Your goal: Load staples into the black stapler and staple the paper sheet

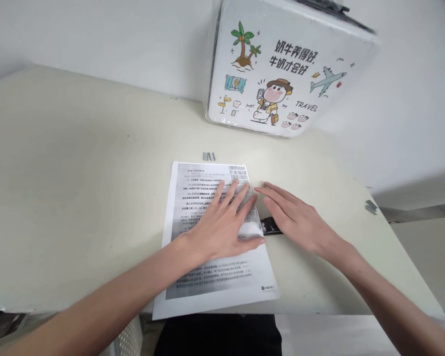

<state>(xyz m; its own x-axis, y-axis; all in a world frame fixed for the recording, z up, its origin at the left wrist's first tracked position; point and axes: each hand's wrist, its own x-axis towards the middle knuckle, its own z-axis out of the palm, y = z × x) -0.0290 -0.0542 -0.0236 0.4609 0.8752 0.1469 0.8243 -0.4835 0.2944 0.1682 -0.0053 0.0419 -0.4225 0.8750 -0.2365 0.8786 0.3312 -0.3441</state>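
Observation:
A printed sheet of paper (pixel 207 296) lies on the table, its lower edge hanging over the front edge. My left hand (pixel 222 222) is spread flat on the sheet, fingers apart, covering part of the text and a barcode-like strip. To the right, my right hand (pixel 300 220) is over a black stapler (pixel 270 226), with its fingers stretched out toward the sheet. Only the stapler's end shows, touching or overlapping the paper's right edge; the palm hides the rest. Whether the hand presses on it I cannot tell. Grey staple strips (pixel 209 156) lie just beyond the sheet's top edge.
A white case (pixel 267 74) with cartoon prints stands against the wall at the back. More grey staple strips (pixel 371 207) lie near the table's right edge. The pale table (pixel 77 198) ends in front of dark-clothed legs (pixel 218 336).

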